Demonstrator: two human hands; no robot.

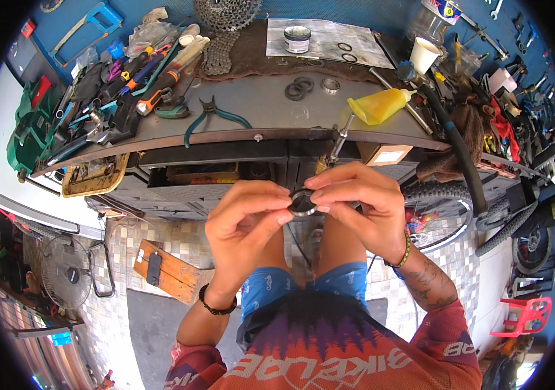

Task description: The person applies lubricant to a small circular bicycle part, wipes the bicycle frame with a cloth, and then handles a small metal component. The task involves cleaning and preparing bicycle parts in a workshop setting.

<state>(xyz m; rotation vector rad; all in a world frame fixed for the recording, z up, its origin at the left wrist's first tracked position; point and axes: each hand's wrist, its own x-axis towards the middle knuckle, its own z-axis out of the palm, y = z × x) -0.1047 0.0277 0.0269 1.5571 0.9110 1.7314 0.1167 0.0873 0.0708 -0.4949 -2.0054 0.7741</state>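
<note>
A dark metal ring that looks like a bearing [303, 210] is held up in front of my lap, just below the bench edge. My left hand [246, 214] pinches its left side between thumb and fingers. From the other side, my right hand [365, 203] grips the same ring, its fingertips at the upper right rim. On the bench behind lie a shiny bearing [330, 85] and some dark rings [297, 90]. Two thin black rings [347, 52] rest on a stained paper sheet [368, 49], beside a small jar of grease-like stuff [297, 40].
Green-handled pliers [211, 116] and a yellow squeeze bottle [378, 107] lie on the bench [271, 110]. Hand tools crowd its left end. A small vise-like metal tool [340, 140] juts from the front edge. A bicycle wheel [443, 214] stands beneath at right.
</note>
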